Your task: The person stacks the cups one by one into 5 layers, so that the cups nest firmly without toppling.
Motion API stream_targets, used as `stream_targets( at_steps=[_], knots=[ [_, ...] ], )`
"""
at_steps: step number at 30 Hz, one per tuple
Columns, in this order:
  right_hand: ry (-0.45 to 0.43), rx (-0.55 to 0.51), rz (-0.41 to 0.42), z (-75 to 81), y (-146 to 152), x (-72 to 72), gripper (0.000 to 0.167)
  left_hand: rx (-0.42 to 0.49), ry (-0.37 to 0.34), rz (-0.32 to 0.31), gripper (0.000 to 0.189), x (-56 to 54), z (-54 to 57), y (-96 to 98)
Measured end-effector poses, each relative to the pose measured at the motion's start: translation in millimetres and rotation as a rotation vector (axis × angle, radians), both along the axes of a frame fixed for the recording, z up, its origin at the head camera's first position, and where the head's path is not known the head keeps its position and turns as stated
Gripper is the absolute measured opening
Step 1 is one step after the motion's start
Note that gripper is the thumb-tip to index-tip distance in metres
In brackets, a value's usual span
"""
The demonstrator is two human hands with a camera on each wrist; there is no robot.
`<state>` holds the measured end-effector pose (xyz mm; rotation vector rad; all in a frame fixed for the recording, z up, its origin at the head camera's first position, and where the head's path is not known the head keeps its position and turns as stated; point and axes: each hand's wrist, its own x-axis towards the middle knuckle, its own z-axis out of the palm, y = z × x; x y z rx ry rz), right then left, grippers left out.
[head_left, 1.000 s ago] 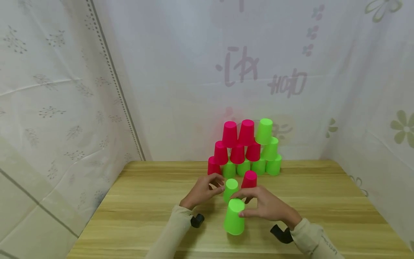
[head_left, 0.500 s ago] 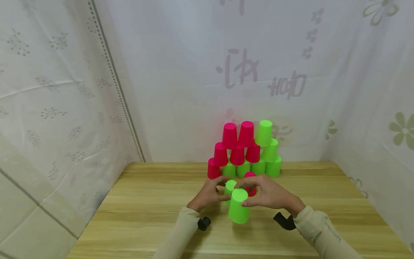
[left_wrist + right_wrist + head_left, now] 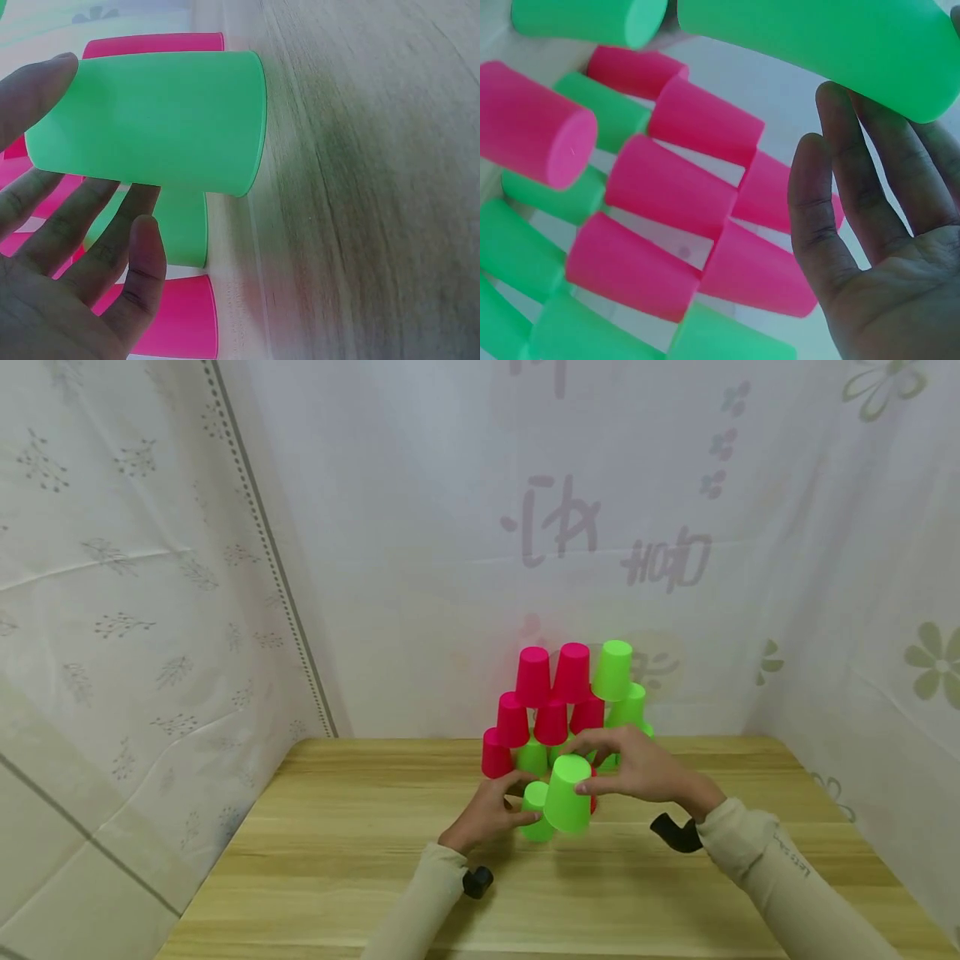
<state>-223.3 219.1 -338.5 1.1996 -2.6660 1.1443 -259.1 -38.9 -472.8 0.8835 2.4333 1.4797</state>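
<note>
In the head view, my right hand (image 3: pixel 645 768) grips an upside-down green cup (image 3: pixel 567 797) near its narrow end, off the table. The right wrist view shows its fingers along that green cup (image 3: pixel 840 45). Lower and to the left, my left hand (image 3: pixel 483 814) holds a second upside-down green cup (image 3: pixel 536 831), which stands on the table. Thumb and fingertips lie on opposite sides of this green cup (image 3: pixel 150 120) in the left wrist view. A single pink cup (image 3: pixel 525 124) stands beside it, mostly hidden in the head view behind the raised cup.
Behind the hands stands a stepped stack of upside-down cups, with pink cups (image 3: pixel 534 677) and a green cup (image 3: pixel 613 670) in its top row. The wooden table (image 3: pixel 360 827) meets patterned cloth (image 3: pixel 405 610) at the back and sides.
My right hand has lifted its green cup up, away from me and slightly right, so it now covers most of the single pink cup. My left hand has moved slightly right around the standing cup.
</note>
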Motion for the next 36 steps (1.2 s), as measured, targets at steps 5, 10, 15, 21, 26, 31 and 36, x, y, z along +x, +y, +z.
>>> stream_targets(
  at_steps=[5, 10, 15, 21, 26, 31, 36],
  knots=[
    [0.026, 0.021, -0.041, 15.5, 3, -8.9, 0.036, -0.003, 0.001, -0.001, 0.045, 0.4, 0.7, 0.1],
    [0.064, 0.062, -0.071, 29.5, 7, -22.1, 0.037, -0.008, -0.003, 0.007, 0.043, 1.0, -0.1, 0.3],
    [0.080, 0.095, -0.128, 47.8, 15, -33.9, 0.037, 0.000, -0.010, 0.006, 0.042, 2.1, -1.2, 0.6],
    [0.084, 0.090, -0.192, 74.9, 23, -46.1, 0.038, -0.004, 0.002, 0.011, 0.042, 2.6, -1.1, 0.7],
    [0.098, 0.115, -0.252, 90.1, 30, -56.7, 0.040, -0.014, 0.020, 0.003, 0.042, 1.6, -1.8, 0.8],
    [0.090, 0.120, -0.306, 100.8, 35, -66.1, 0.037, -0.018, 0.009, 0.000, 0.042, 2.5, -0.8, 0.8],
    [0.091, 0.126, -0.343, 114.0, 38, -75.9, 0.040, -0.022, 0.008, -0.001, 0.041, 1.5, -2.4, 0.5]
  ],
)
